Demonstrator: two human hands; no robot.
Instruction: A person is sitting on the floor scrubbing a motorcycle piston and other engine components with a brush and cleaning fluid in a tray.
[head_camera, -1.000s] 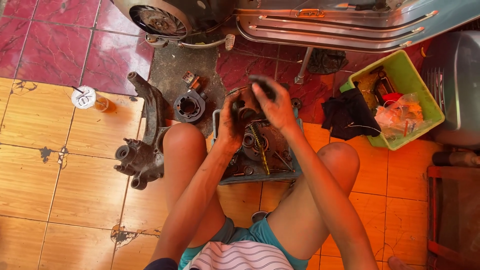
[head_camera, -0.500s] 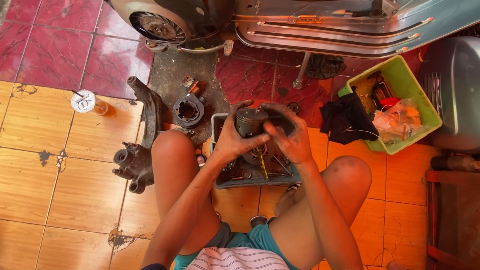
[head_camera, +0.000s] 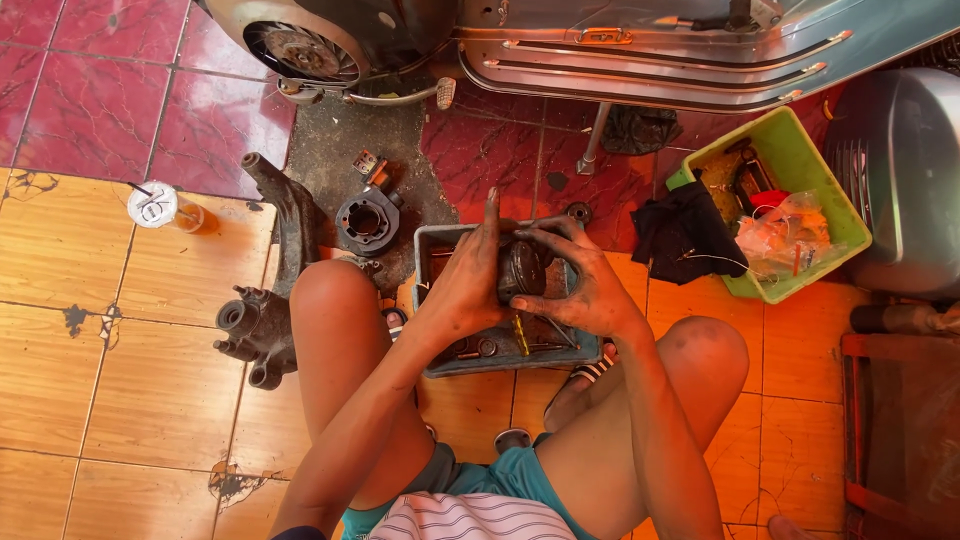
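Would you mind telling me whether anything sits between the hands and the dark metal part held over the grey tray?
Nothing visible does. The left hand and right hand both grip the dark metal part directly, above the grey tray; small tools lie below in the tray, not between.

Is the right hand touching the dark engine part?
Touching. The head view shows the right hand's fingers wrapped over the dark engine part, with the left hand gripping its other side.
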